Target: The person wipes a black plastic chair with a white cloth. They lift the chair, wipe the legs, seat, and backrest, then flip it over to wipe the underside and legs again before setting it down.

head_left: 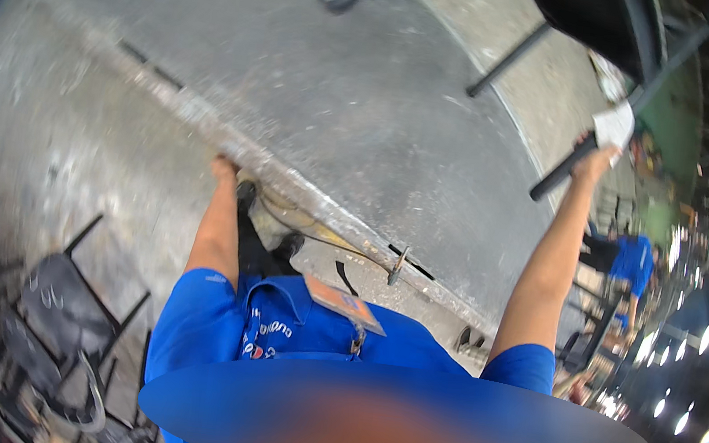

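Your right hand (594, 159) is raised high, its grip clamped around a black metal leg (560, 171) of a dark frame (605, 22) overhead; a pale rag (614, 125) sits just above that hand. Your left hand (221, 166) reaches down to the long metal strip (288, 182) running across the grey concrete floor (369, 99); you cannot tell whether that grip is closed. Stacked black chair frames (51, 317) lie well left of it.

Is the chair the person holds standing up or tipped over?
Tipped. The right hand grips one leg of the black chair, lifted high; its other legs stick out sideways above the concrete floor.
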Demonstrator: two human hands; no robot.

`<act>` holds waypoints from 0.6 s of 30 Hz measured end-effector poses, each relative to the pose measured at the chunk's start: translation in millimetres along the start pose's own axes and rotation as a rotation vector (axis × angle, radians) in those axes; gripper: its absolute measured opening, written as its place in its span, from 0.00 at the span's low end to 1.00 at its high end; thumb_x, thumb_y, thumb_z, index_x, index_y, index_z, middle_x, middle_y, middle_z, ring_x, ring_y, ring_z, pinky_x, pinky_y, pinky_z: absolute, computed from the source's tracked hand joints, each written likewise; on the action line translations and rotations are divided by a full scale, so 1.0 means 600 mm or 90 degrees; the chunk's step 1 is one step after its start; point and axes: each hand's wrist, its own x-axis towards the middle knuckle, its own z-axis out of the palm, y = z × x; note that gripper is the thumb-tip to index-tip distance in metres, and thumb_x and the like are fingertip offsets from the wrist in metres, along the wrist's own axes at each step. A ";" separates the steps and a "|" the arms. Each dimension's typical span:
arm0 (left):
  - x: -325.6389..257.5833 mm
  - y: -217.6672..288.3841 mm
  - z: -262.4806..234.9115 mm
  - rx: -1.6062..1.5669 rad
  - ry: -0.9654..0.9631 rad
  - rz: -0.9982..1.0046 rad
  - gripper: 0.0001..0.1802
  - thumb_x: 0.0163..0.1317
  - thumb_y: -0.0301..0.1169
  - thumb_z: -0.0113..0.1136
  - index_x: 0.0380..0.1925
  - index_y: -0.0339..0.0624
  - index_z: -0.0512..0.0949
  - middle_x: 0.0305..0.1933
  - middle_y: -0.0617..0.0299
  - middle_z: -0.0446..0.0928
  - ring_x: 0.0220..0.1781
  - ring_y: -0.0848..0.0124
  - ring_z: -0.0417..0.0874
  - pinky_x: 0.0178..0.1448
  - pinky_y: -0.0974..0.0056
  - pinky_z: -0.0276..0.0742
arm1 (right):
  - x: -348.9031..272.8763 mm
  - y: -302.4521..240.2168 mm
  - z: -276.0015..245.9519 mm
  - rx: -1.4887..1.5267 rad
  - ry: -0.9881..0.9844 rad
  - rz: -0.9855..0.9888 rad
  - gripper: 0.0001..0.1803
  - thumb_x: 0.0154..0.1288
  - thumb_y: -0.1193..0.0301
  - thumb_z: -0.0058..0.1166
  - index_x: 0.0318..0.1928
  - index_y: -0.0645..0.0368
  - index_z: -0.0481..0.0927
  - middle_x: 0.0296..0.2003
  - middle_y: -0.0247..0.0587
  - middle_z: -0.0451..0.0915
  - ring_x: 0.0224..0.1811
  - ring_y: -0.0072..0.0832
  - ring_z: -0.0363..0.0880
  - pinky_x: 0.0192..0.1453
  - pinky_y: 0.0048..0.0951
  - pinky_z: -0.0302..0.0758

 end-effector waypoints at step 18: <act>-0.045 0.026 -0.033 -0.243 0.144 0.207 0.12 0.56 0.21 0.53 0.42 0.31 0.72 0.31 0.52 0.77 0.29 0.66 0.78 0.29 0.65 0.75 | -0.174 -0.038 0.059 0.096 0.094 -0.049 0.39 0.69 0.40 0.19 0.37 0.64 0.73 0.16 0.40 0.74 0.14 0.27 0.73 0.19 0.28 0.70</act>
